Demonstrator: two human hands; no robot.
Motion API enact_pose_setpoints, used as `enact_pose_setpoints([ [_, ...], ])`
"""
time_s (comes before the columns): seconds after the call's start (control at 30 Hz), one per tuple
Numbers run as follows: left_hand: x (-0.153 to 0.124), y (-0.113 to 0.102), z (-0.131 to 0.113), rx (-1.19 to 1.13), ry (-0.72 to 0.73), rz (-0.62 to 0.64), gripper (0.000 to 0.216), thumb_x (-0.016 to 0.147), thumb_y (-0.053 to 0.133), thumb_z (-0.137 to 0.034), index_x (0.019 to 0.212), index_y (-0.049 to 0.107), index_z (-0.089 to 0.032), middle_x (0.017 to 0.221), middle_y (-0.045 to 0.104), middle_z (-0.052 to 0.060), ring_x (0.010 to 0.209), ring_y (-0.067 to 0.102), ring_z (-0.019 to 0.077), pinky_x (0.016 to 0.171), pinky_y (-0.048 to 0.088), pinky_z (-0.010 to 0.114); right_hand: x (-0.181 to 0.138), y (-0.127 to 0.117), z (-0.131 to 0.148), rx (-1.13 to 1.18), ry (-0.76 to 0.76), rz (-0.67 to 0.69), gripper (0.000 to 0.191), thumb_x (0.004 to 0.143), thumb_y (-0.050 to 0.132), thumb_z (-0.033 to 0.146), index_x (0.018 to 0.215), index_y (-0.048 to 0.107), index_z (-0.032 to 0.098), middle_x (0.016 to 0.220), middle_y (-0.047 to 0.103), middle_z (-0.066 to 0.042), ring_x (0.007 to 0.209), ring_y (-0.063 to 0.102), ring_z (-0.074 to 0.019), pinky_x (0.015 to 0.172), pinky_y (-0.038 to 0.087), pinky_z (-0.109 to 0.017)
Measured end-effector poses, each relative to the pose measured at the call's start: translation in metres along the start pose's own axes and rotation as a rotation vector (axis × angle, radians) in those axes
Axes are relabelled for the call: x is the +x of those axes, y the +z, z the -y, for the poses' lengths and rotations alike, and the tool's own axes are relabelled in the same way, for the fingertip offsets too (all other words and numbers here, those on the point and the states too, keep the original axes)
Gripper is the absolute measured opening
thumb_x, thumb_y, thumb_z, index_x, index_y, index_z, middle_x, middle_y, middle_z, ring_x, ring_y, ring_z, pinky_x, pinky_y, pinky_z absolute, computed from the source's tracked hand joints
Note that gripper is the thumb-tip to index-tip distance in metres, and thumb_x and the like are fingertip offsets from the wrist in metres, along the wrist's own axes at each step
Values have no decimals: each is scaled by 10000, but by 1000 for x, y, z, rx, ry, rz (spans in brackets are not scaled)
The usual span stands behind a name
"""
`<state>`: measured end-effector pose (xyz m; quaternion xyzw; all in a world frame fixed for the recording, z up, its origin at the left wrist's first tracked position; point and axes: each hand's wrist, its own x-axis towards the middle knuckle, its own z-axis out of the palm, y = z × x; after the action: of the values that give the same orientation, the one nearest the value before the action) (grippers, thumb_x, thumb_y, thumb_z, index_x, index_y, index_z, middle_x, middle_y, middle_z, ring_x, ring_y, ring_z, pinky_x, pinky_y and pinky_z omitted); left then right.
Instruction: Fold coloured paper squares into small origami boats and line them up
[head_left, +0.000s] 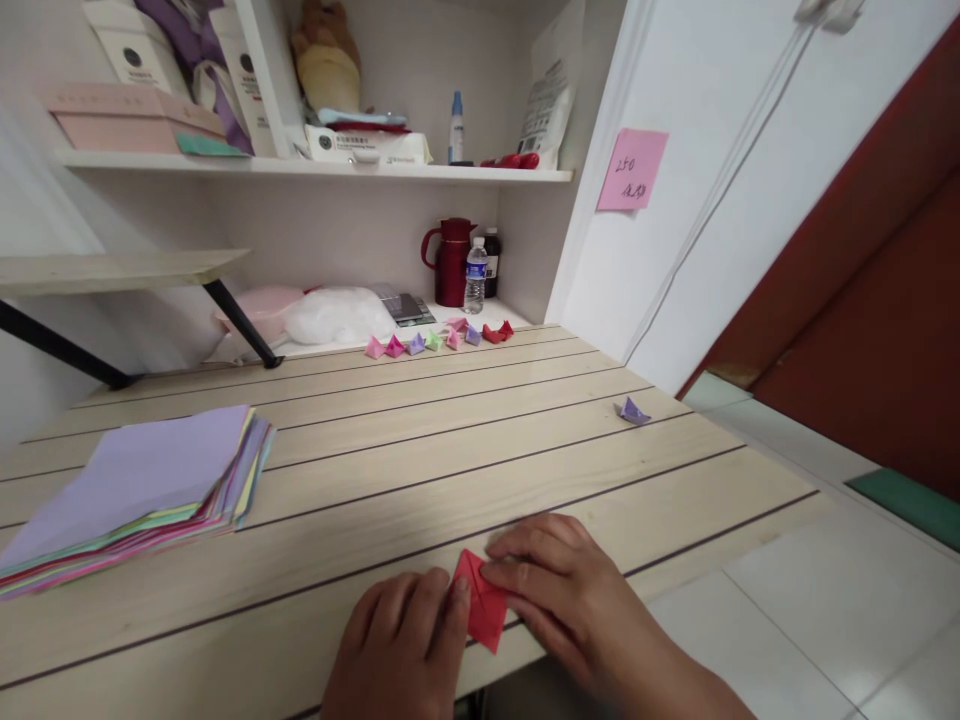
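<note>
A small red folded paper (486, 612) lies near the table's front edge, diamond-shaped with crease lines across it. My left hand (401, 640) is curled at its left edge, the thumb pressing on the paper. From the right, my right hand (566, 590) grips the other edge with bent fingertips; its thumb is partly hidden. To the far left rests a stack of coloured square paper (150, 470), lilac on top. A purple folded paper boat (632, 411) sits alone toward the table's right edge.
Several small folded paper boats (416, 344) line the table's back edge. Behind them stand a dark red jug (452, 262) and a water bottle (475, 275) under a white shelf (337, 172). A raised wooden stand (120, 272) with black legs occupies the back left.
</note>
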<state>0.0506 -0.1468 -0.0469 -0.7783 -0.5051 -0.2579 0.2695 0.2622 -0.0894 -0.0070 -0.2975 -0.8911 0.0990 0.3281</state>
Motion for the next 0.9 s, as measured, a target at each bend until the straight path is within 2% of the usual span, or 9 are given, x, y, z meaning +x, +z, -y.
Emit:
enact_pose_setpoints([
  [0.17, 6, -13, 9, 2, 164, 95, 437, 810, 455, -63, 1132, 670, -265, 1069, 741, -17, 934, 613, 187, 876, 413, 346, -2, -9, 3, -11, -75, 41, 332, 968, 537, 143, 1263, 635, 259, 1115, 721, -63, 1035, 634, -210, 879, 514, -380],
  [0.4, 1, -13, -4, 10, 27, 87, 513, 797, 378, -10, 1095, 695, -281, 1050, 760, 0, 954, 624, 206, 955, 390, 426, -16, -9, 4, -67, -161, 39, 268, 997, 516, 230, 1228, 648, 193, 1162, 730, -86, 1106, 640, -214, 1008, 493, -426],
  [0.5, -6, -9, -6, -31, -10, 48, 436, 869, 400, -80, 1132, 687, -278, 1096, 762, 2, 985, 633, 196, 1004, 376, 406, -25, -6, 3, -141, -146, 76, 276, 987, 546, 283, 1227, 655, 204, 1215, 719, -85, 1184, 610, -233, 1059, 456, -455],
  [0.6, -10, -6, -6, -70, -45, -30, 350, 921, 448, -160, 1179, 671, -244, 1188, 743, 3, 1078, 635, 182, 1121, 303, 371, -30, -6, 2, -172, -129, 106, 291, 980, 552, 251, 1256, 639, 221, 1267, 700, -69, 1235, 584, -233, 1085, 427, -457],
  [0.7, -11, -8, -8, -93, -49, -85, 309, 925, 491, -170, 1171, 676, -201, 1237, 725, 26, 1152, 632, 181, 1202, 212, 386, -30, -8, 3, -172, -119, 120, 311, 983, 547, 228, 1286, 614, 235, 1320, 672, -45, 1263, 565, -223, 1100, 405, -439],
  [0.9, -11, -12, -10, -119, 5, -116, 307, 913, 528, -121, 1174, 678, -183, 1190, 744, 11, 1096, 673, 142, 1228, 189, 412, -29, -8, 2, -184, -130, 125, 306, 982, 558, 231, 1283, 611, 236, 1338, 661, -31, 1263, 562, -217, 1094, 404, -427],
])
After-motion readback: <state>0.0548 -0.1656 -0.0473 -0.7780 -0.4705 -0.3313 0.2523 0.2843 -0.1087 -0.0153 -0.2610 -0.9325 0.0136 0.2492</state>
